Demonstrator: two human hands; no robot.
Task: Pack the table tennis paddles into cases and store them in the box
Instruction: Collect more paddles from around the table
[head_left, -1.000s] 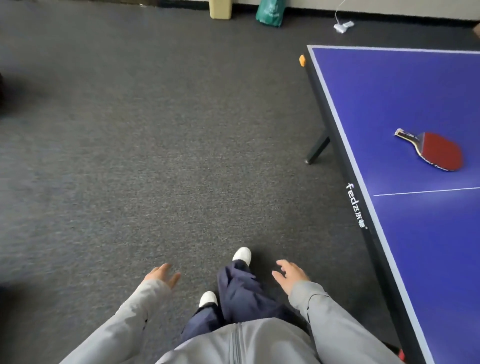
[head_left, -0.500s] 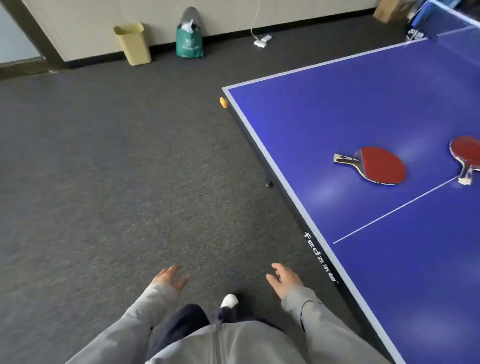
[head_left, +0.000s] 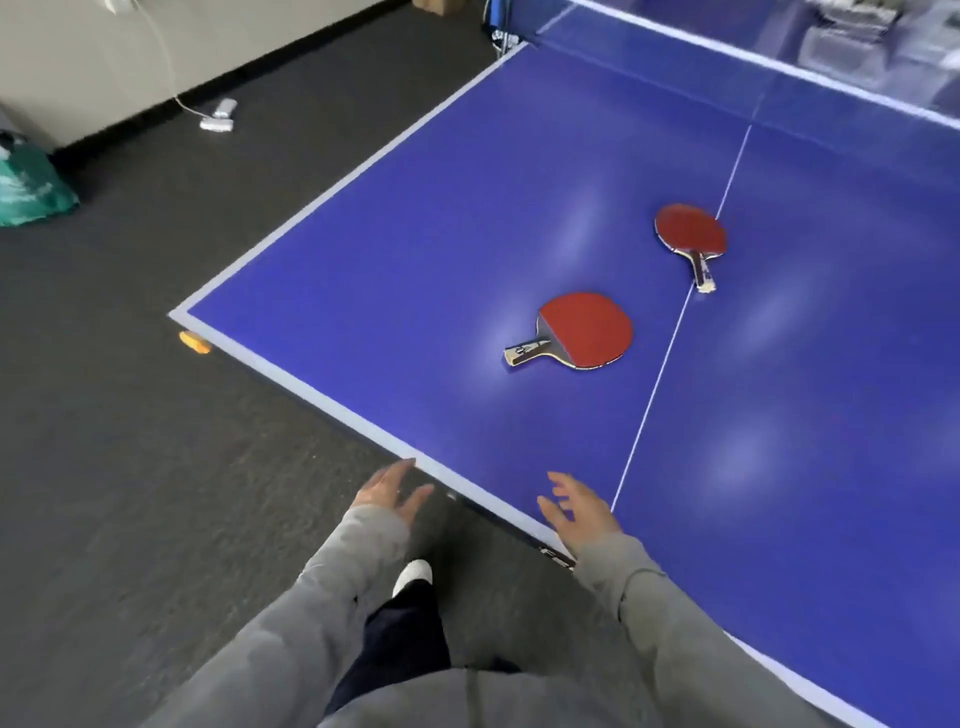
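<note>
1. Table tennis table (head_left: 415, 234): blue top with white border lines. Its near-left corner points at the carpet, and a net runs along its far edge.
2. Carpet (head_left: 130, 467): dark grey, left of and in front of the table.
3. Green bag (head_left: 26, 187): on the carpet by the wall, well apart from the table.
4. Near paddle (head_left: 584, 330): flat on the table, red face up, left of the white centre line. It lies about midway between the near edge and the net, with its handle toward the left edge.
5. Far paddle (head_left: 690, 231): flat on the table, red face up, beyond the near paddle and apart from it. Its handle points toward the near edge, and the handle end lies on the centre line.
6. Right hand (head_left: 582, 512): over the near edge, just left of the centre line's end. The fingers are spread and relaxed, grasping nothing.
7. Left hand (head_left: 392, 491): over the carpet, just off the near edge. The fingers are loose and released, grasping nothing.
8. White shoe (head_left: 413, 576): on the carpet below the hands.
9. Power strip (head_left: 218, 117): white, on the carpet near the wall.
10. Orange ball (head_left: 193, 343): at the near-left corner, partly hidden under the table's rim.
</note>
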